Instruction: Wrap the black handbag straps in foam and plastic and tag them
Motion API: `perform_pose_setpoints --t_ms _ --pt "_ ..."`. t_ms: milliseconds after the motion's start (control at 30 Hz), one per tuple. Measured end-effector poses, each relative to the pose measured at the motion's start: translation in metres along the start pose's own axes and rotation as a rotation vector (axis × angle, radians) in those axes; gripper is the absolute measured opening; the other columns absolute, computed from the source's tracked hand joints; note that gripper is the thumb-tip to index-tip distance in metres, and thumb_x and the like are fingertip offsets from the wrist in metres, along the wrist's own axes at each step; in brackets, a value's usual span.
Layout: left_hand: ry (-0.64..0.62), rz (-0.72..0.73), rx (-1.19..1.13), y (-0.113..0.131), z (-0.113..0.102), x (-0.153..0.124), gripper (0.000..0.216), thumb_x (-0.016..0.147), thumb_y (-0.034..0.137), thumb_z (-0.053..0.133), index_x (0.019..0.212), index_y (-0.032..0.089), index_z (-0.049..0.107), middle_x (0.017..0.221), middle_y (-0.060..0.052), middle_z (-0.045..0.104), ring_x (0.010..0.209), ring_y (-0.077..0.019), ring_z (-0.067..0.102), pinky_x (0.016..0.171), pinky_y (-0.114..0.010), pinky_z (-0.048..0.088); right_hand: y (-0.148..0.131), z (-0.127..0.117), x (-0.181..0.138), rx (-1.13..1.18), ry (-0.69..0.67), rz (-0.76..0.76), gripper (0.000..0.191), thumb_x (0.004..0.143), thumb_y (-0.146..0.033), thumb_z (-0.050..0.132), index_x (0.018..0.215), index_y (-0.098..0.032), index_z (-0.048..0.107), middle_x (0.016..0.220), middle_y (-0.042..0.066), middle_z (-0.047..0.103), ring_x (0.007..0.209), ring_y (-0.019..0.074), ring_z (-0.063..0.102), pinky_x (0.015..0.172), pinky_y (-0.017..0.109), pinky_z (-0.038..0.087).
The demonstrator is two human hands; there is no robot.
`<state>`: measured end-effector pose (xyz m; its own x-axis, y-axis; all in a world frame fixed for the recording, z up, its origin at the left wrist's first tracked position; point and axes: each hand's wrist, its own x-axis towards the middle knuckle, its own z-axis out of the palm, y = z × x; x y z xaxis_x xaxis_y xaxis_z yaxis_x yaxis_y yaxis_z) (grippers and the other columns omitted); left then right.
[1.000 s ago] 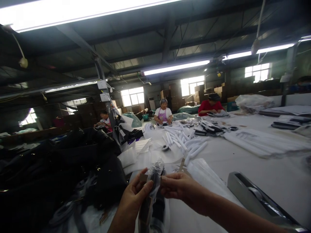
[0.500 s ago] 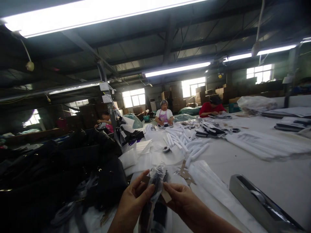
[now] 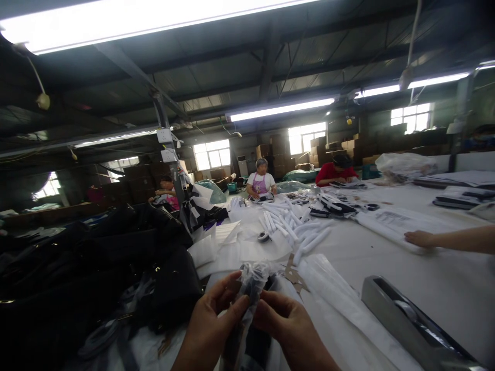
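Note:
My left hand and my right hand both grip a dark strap wrapped in crinkled clear plastic, held upright low in the middle of the view. The fingertips of both hands pinch the wrap just below its bunched top. The lower part of the strap runs down between my wrists and out of the picture. A small brown card piece shows behind my left fingers.
A heap of black bags fills the left. White rolled wraps and foam sheets lie on the white table. A metal tape dispenser sits at right. Another person's hand reaches in from the right. Three workers sit at the far end.
My right hand has drawn in close to the wrapped strap and now pinches it beside the left. Another person's hand has come in from the right edge onto the white sheets.

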<state>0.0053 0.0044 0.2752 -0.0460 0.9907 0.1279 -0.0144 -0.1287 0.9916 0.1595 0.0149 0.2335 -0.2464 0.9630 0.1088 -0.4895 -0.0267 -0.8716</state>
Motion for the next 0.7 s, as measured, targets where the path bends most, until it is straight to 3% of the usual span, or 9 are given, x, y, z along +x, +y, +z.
perform_pose_setpoints --t_ms 133,267,433,600,700 --pt "0.080 0.083 0.176 0.003 0.007 -0.007 0.056 0.065 0.048 0.084 0.112 0.021 0.071 0.108 -0.010 0.077 0.110 -0.0311 0.069 0.099 -0.039 0.052 0.024 -0.001 0.003 -0.036 0.145 -0.127 0.048 0.065 -0.056 0.085 0.090 -0.016 0.076 0.072 0.005 0.068 0.065 0.0187 0.061 0.065 0.031 0.051" --pt "0.153 0.117 0.202 0.006 0.018 -0.015 0.046 0.066 0.042 0.083 0.107 0.023 0.073 0.106 -0.008 0.078 0.110 -0.0302 0.069 0.097 -0.037 0.054 0.028 0.006 -0.001 -0.119 0.171 -0.237 0.044 0.073 -0.057 0.079 0.090 -0.017 0.074 0.069 0.003 0.065 0.061 0.0166 0.058 0.059 0.027 0.049" --pt "0.183 0.142 0.167 0.007 0.023 -0.019 0.041 0.066 0.040 0.082 0.103 0.023 0.075 0.106 -0.008 0.078 0.111 -0.0308 0.069 0.098 -0.037 0.054 0.022 0.014 -0.002 -0.092 0.206 -0.228 0.044 0.073 -0.059 0.078 0.090 -0.019 0.073 0.063 0.001 0.062 0.068 0.0215 0.064 0.067 0.031 0.053" --pt "0.185 0.158 0.183 0.009 0.025 -0.025 0.038 0.070 0.050 0.076 0.100 0.026 0.078 0.107 -0.007 0.078 0.106 -0.0305 0.070 0.095 -0.035 0.055 0.022 0.015 0.000 -0.013 0.177 -0.236 0.044 0.075 -0.056 0.078 0.098 -0.019 0.072 0.084 0.007 0.072 0.090 0.0272 0.068 0.081 0.034 0.054" --pt "0.217 0.170 0.247 0.005 0.025 -0.026 0.037 0.070 0.051 0.076 0.098 0.027 0.079 0.104 -0.006 0.078 0.104 -0.0314 0.070 0.094 -0.036 0.055 0.028 0.011 0.001 -0.049 0.148 -0.217 0.042 0.077 -0.055 0.077 0.099 -0.020 0.071 0.082 0.006 0.071 0.085 0.0262 0.068 0.077 0.033 0.055"
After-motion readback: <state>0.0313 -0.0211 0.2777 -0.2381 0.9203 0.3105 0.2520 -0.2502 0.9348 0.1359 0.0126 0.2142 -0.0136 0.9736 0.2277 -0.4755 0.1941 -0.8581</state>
